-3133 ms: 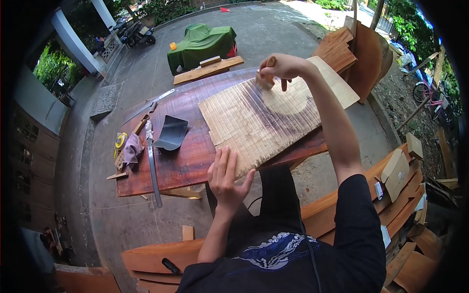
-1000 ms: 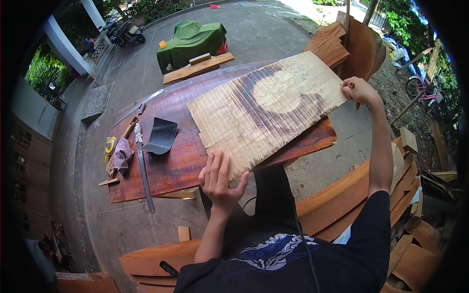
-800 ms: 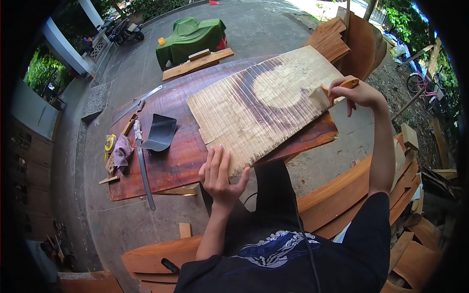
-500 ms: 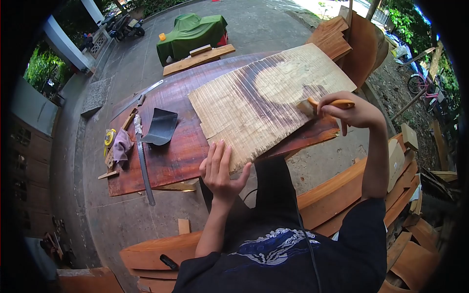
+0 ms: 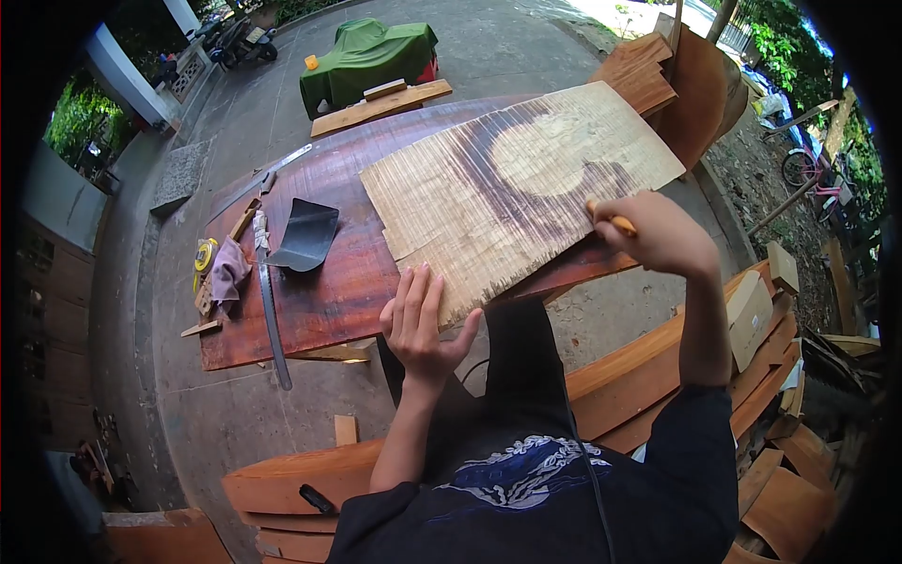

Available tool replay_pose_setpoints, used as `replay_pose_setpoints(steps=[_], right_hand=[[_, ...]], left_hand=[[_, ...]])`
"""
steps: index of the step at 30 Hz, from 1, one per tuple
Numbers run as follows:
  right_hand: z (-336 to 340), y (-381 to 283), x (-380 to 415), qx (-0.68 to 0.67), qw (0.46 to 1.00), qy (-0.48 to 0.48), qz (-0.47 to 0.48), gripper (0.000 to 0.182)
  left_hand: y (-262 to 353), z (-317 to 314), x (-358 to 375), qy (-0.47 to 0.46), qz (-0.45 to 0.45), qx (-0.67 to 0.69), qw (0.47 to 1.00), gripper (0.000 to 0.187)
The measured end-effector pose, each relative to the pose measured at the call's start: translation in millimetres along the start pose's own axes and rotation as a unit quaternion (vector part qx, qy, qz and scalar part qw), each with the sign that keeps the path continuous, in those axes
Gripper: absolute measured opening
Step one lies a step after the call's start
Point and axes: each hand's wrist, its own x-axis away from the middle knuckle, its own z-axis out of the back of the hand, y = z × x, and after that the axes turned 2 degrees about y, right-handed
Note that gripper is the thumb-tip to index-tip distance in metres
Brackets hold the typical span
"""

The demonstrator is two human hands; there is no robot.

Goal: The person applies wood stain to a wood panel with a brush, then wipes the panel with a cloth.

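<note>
A pale, rough-grained wooden board (image 5: 423, 211) lies at a slant across a reddish-brown wooden slab (image 5: 352, 305). A dark brown stain curves around a lighter round patch in its middle. At the board's near right edge, my right hand (image 5: 662, 233) is closed around a paintbrush (image 5: 622, 226). Only parts of its orange handle show; the bristles are hidden behind my hand. My left hand (image 5: 418, 329) rests with its fingers stretched out on the board's near left corner, the thumb spread to the side.
Left of the board sit a bent black sheet (image 5: 308, 235), a long metal blade (image 5: 272, 324), a purple cloth (image 5: 228, 274) and a yellow tape measure (image 5: 205, 254). Curved timber pieces (image 5: 629, 371) are stacked near my legs. A green cover (image 5: 371, 61) drapes something beyond the slab.
My right hand has turned and shifted slightly down, so the brush handle now points toward me and the bristles no longer show. My left hand stays on the board.
</note>
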Motion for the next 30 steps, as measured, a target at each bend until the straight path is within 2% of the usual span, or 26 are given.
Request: replay_pose_setpoints(steps=[1, 4, 5, 8, 9, 12, 13, 14, 16, 18, 19, 20, 22, 23, 24, 25, 26, 27, 28, 30], right_hand=[[23.1, -39.8, 4.2, -0.126, 0.985, -0.099, -0.059, 0.016], [36.9, -28.7, 18.3, -0.279, 0.933, -0.126, -0.19, 0.02], [19.9, 3.5, 26.7, -0.281, 0.934, -0.033, -0.219, 0.024], [32.5, -0.5, 34.7, -0.095, 0.943, -0.02, -0.319, 0.023], [35.2, -7.2, 39.0, -0.184, 0.947, -0.047, -0.26, 0.023], [27.7, -4.8, 43.4, -0.282, 0.931, -0.078, -0.216, 0.019], [29.8, 7.3, 43.1, -0.241, 0.931, -0.033, -0.271, 0.02], [30.8, 18.1, 44.6, -0.117, 0.94, 0.009, -0.321, 0.02], [42.2, 4.9, 39.9, -0.068, 0.937, -0.008, -0.342, 0.021], [43.6, -4.9, 29.2, -0.247, 0.936, -0.088, -0.233, 0.022], [42.2, -6.8, 26.6, -0.334, 0.917, -0.126, -0.175, 0.022], [42.1, -2.7, 21.7, -0.243, 0.941, -0.083, -0.222, 0.022], [46.7, 5.0, 7.2, -0.052, 0.949, 0.007, -0.312, 0.021], [48.5, -1.0, -3.9, 0.028, 0.944, -0.006, -0.328, 0.022], [36.1, -5.1, -10.4, -0.022, 0.983, 0.017, -0.18, 0.021], [34.9, -30.3, -18.7, -0.098, 0.988, -0.053, -0.109, 0.02], [33.6, -55.4, -27.0, -0.183, 0.973, -0.131, -0.048, 0.02], [16.6, -68.0, -33.1, -0.22, 0.958, -0.143, 0.112, 0.016], [-8.8, -84.2, -35.6, -0.216, 0.949, -0.063, 0.22, 0.018], [-19.0, -91.6, -38.1, -0.191, 0.932, -0.085, 0.296, 0.019]], left_hand=[[0.1, 1.3, 2.9, -0.003, 0.0, 0.001, 1.0, 0.061], [1.7, 1.0, 1.8, 0.0, 0.004, 0.004, 1.0, 0.061], [1.7, 1.0, 1.9, -0.002, 0.004, 0.002, 1.0, 0.061], [1.2, 1.8, 2.4, -0.005, -0.001, 0.006, 1.0, 0.062], [1.8, 1.8, 2.6, -0.005, 0.0, 0.007, 1.0, 0.062], [1.8, 1.9, 0.4, -0.006, 0.001, 0.008, 1.0, 0.062], [1.5, 2.1, 0.4, -0.007, 0.002, 0.008, 1.0, 0.062], [3.1, 2.3, 0.7, -0.007, 0.002, 0.009, 1.0, 0.062], [3.6, 1.1, 1.1, -0.001, 0.001, 0.01, 1.0, 0.061], [2.3, 1.1, 1.4, 0.0, 0.002, 0.009, 1.0, 0.061], [2.4, 1.2, 1.3, -0.002, 0.003, 0.011, 1.0, 0.061], [2.3, 1.4, 1.6, -0.004, 0.003, 0.012, 1.0, 0.062], [1.7, 2.2, 3.4, -0.004, 0.001, 0.01, 1.0, 0.061], [1.5, 0.8, 2.1, 0.0, 0.001, 0.009, 1.0, 0.061], [1.1, 0.2, 0.9, 0.001, -0.002, 0.007, 1.0, 0.062], [1.0, 0.7, 1.1, 0.0, -0.003, 0.005, 1.0, 0.064], [0.9, 1.1, 2.1, -0.003, -0.005, 0.003, 1.0, 0.065], [0.5, -0.2, 4.6, -0.001, -0.003, 0.004, 1.0, 0.066], [-0.8, -3.5, 6.5, 0.004, -0.001, 0.005, 1.0, 0.068], [-2.1, -3.6, 6.5, 0.002, 0.004, 0.004, 1.0, 0.07]])
